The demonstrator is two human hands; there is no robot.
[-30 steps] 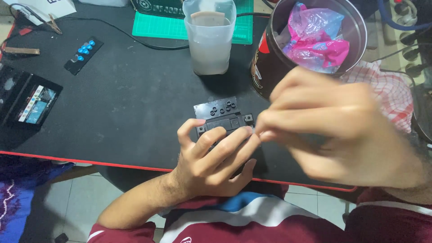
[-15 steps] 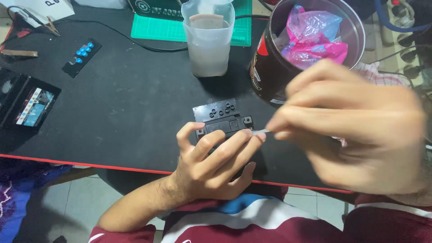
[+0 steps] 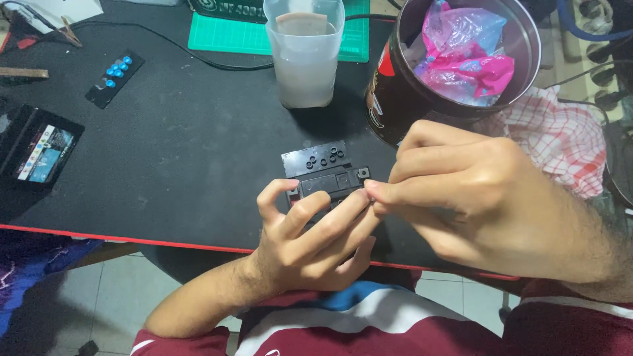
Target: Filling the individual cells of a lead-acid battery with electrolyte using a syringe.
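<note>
Small black plastic part [image 3: 328, 180], flat on black mat [image 3: 184, 151]

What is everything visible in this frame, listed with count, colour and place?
black plastic part: 1, black, mat centre, under left fingertips
plastic cup: 1, translucent, cloudy liquid, top centre
round tin: 1, dark, top right, holding pink bag
checked cloth: 1, red-white, right
cutting mat: 1, green, top
strip with blue buttons: 1, black, upper left
small screen: 1, lit, left edge
desk mat: 1, black, red-edged
left hand: grip on black plastic part
right hand: fingertips pinched at the part's right end
</note>
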